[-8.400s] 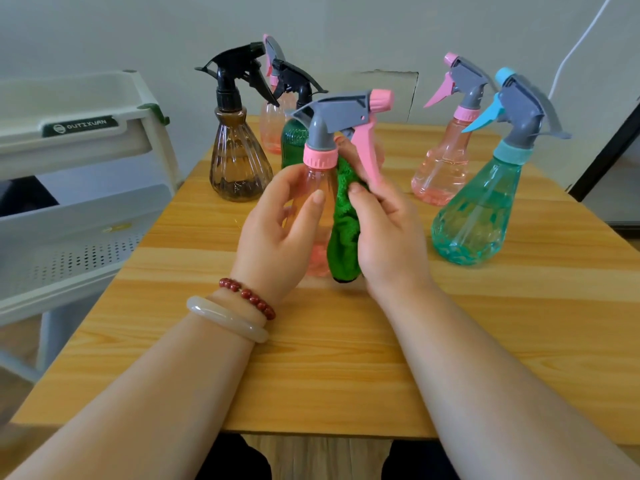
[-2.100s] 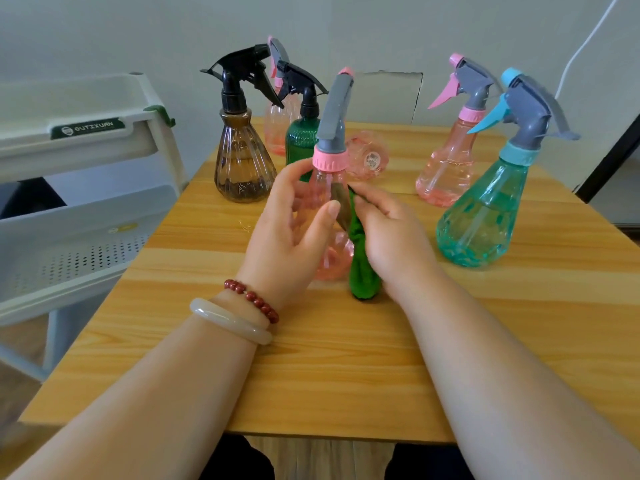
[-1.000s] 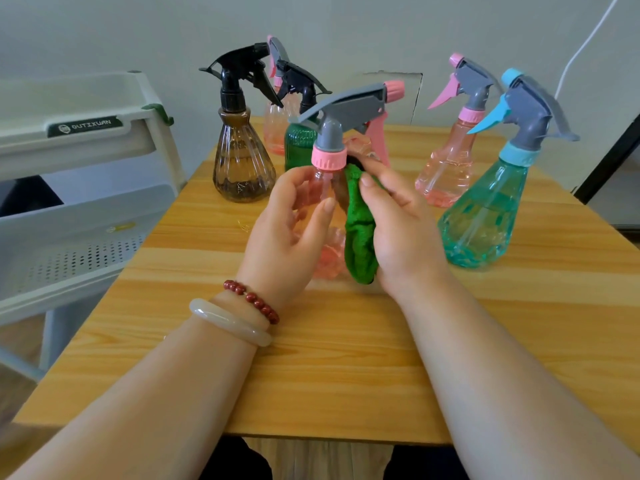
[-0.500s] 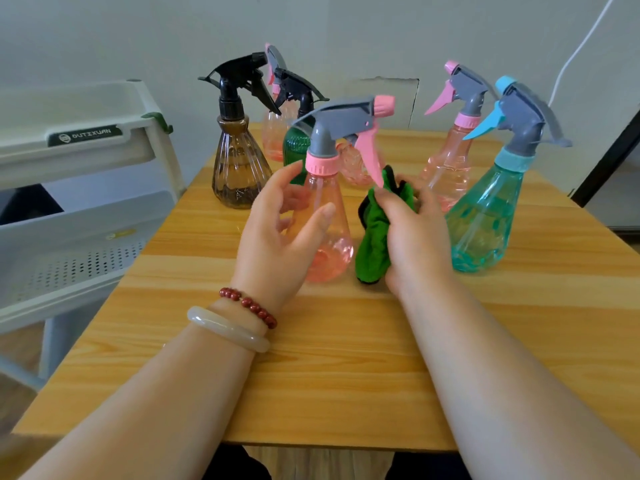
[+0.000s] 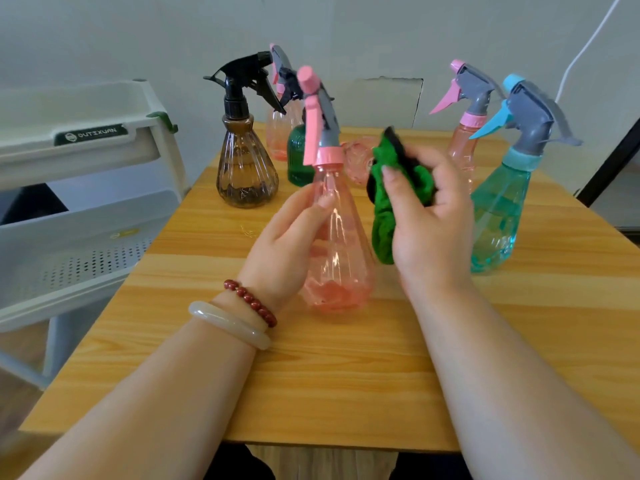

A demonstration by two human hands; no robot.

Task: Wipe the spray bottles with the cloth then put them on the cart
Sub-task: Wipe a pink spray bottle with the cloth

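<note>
A clear pink spray bottle (image 5: 341, 251) with a grey and pink trigger head stands upright on the wooden table (image 5: 346, 368) in front of me. My left hand (image 5: 291, 244) grips its body from the left. To the right of the bottle, and apart from it, my right hand (image 5: 427, 223) holds a bunched green cloth (image 5: 391, 192). The white cart (image 5: 79, 188) stands at the table's left side.
Behind stand a brown bottle (image 5: 246, 168) with a black head, a dark green bottle (image 5: 298, 157), a pink bottle (image 5: 280, 129) and a pink bottle (image 5: 356, 161) lying down. At the right are a pink bottle (image 5: 465, 133) and a teal bottle (image 5: 500, 202).
My right hand has lifted the cloth off the bottle and moved it up and to the right. The bottle has turned, so its pink trigger now faces me.
</note>
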